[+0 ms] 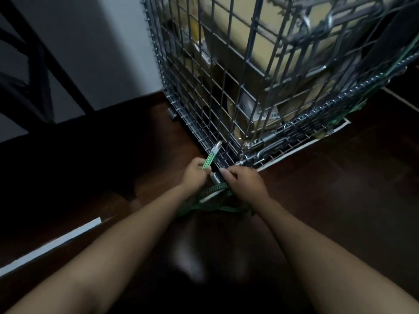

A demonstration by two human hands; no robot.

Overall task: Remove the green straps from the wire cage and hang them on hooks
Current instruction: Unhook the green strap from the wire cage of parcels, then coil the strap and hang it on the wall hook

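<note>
The left hand [194, 171] pinches the green strap [208, 160] just below its metal end [216, 148]. That end stands up beyond the fingers, against the lowest wires of the wire cage [226, 87]; I think it is held so to keep it out of the mesh. More strap runs under the right hand [246, 181] and lies loose on the floor [340, 200] behind both hands. The right fingers [226, 175] are bent at the cage's corner foot [215, 177], perhaps working the strap loose; whether they hold it I cannot tell. Both forearms reach down, nearly straight, with the wrists close together.
</note>
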